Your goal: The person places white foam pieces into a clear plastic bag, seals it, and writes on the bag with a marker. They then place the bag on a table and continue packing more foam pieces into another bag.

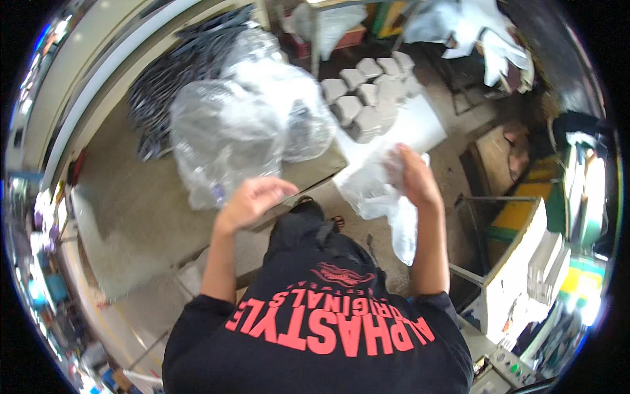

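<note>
— Clamped on what, with the right hand [420, 180]?
— On a clear plastic bag [371, 194], below and left of the fingers, by the near edge of the white sheet [423, 126].
— Pointing where?
— Lengthwise away from the sheet.
— With the left hand [256, 200]?
— Loosely parted, left of the sheet.

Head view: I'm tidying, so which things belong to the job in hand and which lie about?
Likely job: clear plastic, in right hand; larger plastic, near left hand; perhaps grey stacks.
Seemingly lying about: dark strips; white sheets, upper right.
</note>
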Available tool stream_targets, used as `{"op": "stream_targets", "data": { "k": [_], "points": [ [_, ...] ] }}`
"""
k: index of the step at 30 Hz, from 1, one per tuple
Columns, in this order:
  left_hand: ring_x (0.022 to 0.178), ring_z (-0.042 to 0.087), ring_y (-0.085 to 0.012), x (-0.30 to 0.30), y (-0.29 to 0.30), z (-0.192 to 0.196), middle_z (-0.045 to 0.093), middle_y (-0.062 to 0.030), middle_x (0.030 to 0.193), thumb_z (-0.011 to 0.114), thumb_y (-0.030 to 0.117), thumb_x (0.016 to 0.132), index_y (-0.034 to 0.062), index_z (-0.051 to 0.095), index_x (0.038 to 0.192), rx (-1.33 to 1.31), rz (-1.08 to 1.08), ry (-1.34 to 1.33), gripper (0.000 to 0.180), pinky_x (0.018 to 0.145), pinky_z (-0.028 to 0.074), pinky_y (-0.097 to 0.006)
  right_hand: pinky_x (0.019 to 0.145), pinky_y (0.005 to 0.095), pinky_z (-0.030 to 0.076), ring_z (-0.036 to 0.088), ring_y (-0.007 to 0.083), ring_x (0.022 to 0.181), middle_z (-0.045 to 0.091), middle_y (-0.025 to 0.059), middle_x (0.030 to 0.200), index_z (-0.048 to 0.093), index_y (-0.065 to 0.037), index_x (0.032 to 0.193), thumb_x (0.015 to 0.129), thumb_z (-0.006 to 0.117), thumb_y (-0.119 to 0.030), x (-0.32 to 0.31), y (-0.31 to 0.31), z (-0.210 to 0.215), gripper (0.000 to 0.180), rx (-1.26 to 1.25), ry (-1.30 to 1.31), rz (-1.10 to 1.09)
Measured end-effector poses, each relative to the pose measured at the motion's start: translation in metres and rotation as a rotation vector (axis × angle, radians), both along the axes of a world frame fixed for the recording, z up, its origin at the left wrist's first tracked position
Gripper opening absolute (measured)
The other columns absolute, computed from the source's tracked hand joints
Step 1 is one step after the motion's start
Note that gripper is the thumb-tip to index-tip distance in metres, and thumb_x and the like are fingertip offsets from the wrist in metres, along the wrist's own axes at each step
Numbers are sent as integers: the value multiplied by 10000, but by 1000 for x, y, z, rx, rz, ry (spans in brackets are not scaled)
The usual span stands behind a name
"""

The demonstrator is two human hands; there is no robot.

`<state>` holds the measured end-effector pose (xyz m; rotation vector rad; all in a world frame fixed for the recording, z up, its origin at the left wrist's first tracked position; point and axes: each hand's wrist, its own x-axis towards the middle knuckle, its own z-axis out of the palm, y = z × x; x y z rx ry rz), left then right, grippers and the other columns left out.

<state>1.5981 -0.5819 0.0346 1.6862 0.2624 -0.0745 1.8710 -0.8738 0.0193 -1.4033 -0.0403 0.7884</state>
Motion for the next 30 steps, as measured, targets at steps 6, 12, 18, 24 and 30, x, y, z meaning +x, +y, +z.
{"op": "stream_targets", "data": {
  "k": [6,12,18,24,30],
  "points": [
    [1291,644,-233,153,-116,-104,671,-156,1418,597,95,1077,-9,661,1384,-470,-29,58,330,1150,438,-343,1001,349,501,615,168,1116,691,52,1190,691,-74,1283,1164,446,-391,-5,25,13,417,114,-325,322],
    [1307,631,-266,208,-96,-131,603,-176,1470,633,194,1040,32,528,1446,-379,-167,353,449,1096,479,-381,708,264,435,507,48,864,588,-59,1012,633,-151,1141,1076,655,-340,-8,20,48,202,600,-36,160],
    [1323,618,-300,294,-155,-129,534,-195,1522,670,293,1003,72,396,1507,-364,-491,411,615,1042,520,-419,518,238,286,399,17,648,527,-98,904,593,-205,1157,1072,681,-301,16,-56,58,155,473,-100,-54],
    [1340,605,-333,362,-315,-122,466,-214,1574,706,392,967,113,263,1569,-472,-839,370,798,988,560,-458,510,236,273,384,8,631,576,-109,943,601,-234,1156,1124,598,-332,68,-149,64,103,612,36,-331],
    [1356,591,-367,373,-391,-108,397,-234,1626,743,491,930,153,130,1631,-514,-962,423,990,934,601,-496,730,283,450,566,106,887,644,-32,1100,652,-183,1255,1112,594,-353,97,-196,63,230,460,-499,-130]
  ]
}}
